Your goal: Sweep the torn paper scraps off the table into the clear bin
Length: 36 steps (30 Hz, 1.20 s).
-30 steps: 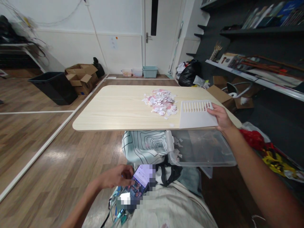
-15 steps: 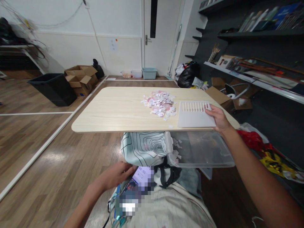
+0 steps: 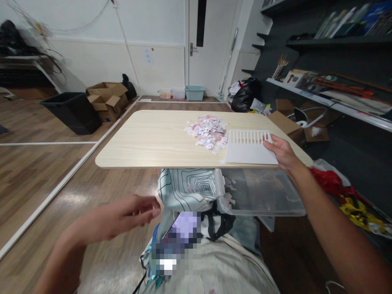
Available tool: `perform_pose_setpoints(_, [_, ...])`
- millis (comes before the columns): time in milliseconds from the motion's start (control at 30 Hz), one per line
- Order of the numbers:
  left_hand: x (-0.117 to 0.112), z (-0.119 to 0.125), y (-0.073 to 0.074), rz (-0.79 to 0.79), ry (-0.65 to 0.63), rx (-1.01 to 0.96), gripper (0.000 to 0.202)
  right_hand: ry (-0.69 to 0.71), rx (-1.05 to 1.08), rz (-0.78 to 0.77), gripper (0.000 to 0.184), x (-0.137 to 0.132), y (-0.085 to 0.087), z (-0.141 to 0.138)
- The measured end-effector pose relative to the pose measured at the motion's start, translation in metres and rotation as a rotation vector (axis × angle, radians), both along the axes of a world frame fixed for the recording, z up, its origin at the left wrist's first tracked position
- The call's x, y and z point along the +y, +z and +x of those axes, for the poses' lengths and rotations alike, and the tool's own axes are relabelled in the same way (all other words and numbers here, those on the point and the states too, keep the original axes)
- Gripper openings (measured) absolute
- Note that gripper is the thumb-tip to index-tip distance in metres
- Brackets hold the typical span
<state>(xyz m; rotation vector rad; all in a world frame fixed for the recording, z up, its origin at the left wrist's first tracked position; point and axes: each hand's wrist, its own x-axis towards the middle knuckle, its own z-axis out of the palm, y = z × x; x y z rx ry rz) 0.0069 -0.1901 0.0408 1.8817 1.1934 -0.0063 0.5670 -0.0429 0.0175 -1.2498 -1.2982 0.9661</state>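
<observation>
My right hand [image 3: 283,153] grips the right edge of a white slotted board [image 3: 251,153] with its thumb on top. The board lies on the pale wooden tabletop [image 3: 147,139] near its front edge. Left of it is a heap of white and pinkish paper scraps [image 3: 208,130], close to the board's left side. My left hand [image 3: 131,214] hovers empty in the air, fingers loosely bent and apart, left of a phone [image 3: 183,226] on my lap. Part of the phone is pixelated.
Below the table's front edge sits a clear plastic bin [image 3: 263,194] with a few scraps, beside a patterned light-blue cloth [image 3: 180,185]. A black trash bin [image 3: 72,114] and cardboard boxes [image 3: 107,100] stand to the left. Dark shelves [image 3: 330,49] line the right.
My left hand has lifted away from beside the phone, moving left. The slotted board has shifted slightly left toward the scraps, still held by my right hand.
</observation>
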Motion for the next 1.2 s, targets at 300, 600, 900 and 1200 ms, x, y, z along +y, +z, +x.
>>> perform_pose_setpoints(300, [0.048, -0.005, 0.039, 0.538, 0.27, -0.066, 0.063, 0.016, -0.045, -0.022, 0.056, -0.002, 0.0, 0.003])
perform_pose_setpoints(600, [-0.015, 0.036, -0.077, -0.037, -0.087, 0.426, 0.066, 0.014, -0.008, 0.002, 0.053, -0.006, 0.007, -0.005])
perform_pose_setpoints(900, [0.01, 0.054, -0.12, -0.102, -0.189, 0.261, 0.078, -0.013, 0.0, -0.016, 0.061, -0.007, 0.007, -0.003])
perform_pose_setpoints(1200, [0.019, 0.055, -0.115, -0.013, -0.297, 0.302, 0.03, 0.004, 0.004, -0.017, 0.06, -0.009, 0.01, -0.006])
